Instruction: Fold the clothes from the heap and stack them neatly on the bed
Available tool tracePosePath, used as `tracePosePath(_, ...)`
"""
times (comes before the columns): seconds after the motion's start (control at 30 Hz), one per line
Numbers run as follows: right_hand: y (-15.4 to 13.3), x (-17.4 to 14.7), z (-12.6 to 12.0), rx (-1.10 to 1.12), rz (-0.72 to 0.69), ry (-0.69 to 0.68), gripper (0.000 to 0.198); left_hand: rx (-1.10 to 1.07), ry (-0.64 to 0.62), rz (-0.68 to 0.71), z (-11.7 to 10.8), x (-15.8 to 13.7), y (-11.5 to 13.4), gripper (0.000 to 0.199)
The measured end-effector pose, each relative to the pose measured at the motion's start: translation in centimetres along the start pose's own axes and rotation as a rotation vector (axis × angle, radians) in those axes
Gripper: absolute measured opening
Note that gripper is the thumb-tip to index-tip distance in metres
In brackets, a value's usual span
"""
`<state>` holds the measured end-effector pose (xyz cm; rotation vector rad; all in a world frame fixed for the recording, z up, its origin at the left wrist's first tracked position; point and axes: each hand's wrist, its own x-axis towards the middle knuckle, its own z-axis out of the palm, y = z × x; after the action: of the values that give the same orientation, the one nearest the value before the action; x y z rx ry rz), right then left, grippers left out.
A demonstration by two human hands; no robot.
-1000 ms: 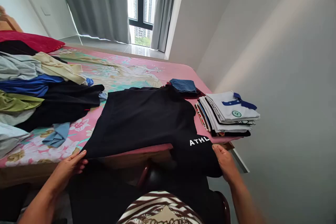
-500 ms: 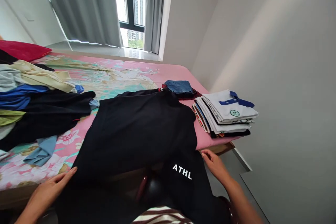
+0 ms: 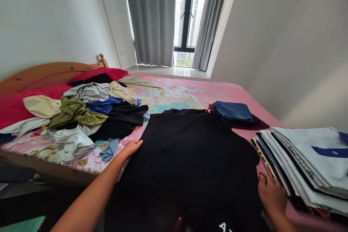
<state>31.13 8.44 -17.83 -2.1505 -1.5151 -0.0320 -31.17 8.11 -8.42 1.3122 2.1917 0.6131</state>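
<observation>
A large black top [image 3: 187,156] lies spread over the near side of the bed and hangs toward me. Part of its white lettering shows at the bottom of the view. My left hand [image 3: 132,148] is closed on its left edge, thumb on top. On the opposite edge, my right hand [image 3: 272,190] has its fingers curled closed around the fabric, just beside a stack of folded clothes [image 3: 301,166]. That stack has a white shirt with a blue collar on top.
Loose clothes [image 3: 78,116] form a heap on the bed's left, near red pillows [image 3: 16,105] and a wooden headboard [image 3: 51,70]. Folded jeans [image 3: 233,110] lie beyond the black top. A pink floral sheet [image 3: 174,92] covers the bed; a wall rises on the right.
The view has swung left and up, bringing the headboard and whole heap into sight. Both hands have moved forward along the black top's edges, which now lies further over the bed.
</observation>
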Motion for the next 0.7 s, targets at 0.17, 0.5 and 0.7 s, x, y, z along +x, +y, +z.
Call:
tracePosePath(0.17, -0.2, -0.7, 0.2, 0.178, 0.099, 0.029, 0.052, 0.25, 0.064, -0.01, 1.2, 4.3, 2.0, 0.046)
tracePosePath(0.5, -0.7, -1.0, -1.0, 0.305, 0.327, -0.024, 0.044, 0.444, 0.234, -0.001, 1.3, 4.4, 0.8, 0.045)
tracePosePath(0.7, -0.4, -0.6, -0.2, 0.302, 0.332, 0.028, 0.045, 0.571, 0.182, 0.424, 4.5, 3.8, 2.6, 0.056)
